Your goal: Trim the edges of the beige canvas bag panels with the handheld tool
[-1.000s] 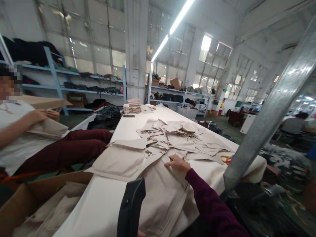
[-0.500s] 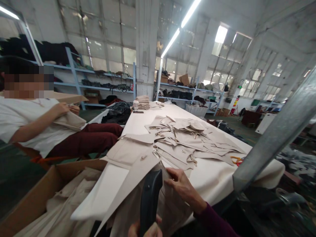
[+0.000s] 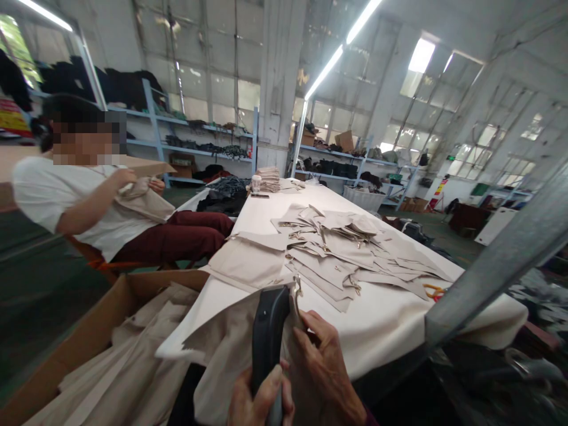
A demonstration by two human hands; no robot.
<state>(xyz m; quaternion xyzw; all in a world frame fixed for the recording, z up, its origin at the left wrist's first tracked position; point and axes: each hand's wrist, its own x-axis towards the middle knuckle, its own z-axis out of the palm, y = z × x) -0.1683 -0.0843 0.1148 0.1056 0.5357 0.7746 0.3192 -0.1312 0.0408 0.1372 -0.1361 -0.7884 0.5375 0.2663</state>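
Observation:
My left hand [image 3: 260, 399] sits at the bottom of the view, wrapped around a black handheld tool [image 3: 267, 331] whose head is hidden in the fabric. My right hand [image 3: 326, 373] pinches a raised beige garment [image 3: 231, 337] at its edge, just beside the tool. A small metal fitting [image 3: 296, 294] shows on that edge. Beyond the hands lies a loose pile of beige fabric pieces [image 3: 328, 251] with metal zippers or clasps on them. Neither hand touches the pile.
A white-covered table [image 3: 390, 322] runs away from me. A seated co-worker [image 3: 97, 201] at its left handles beige fabric. A cardboard box [image 3: 164, 281] of beige garments stands lower left. Orange-handled scissors [image 3: 432, 290] lie at the right edge beside a steel column [image 3: 501, 278].
The garment has risen off the table into both hands, and my left hand has come up around the black tool. The view has swung left.

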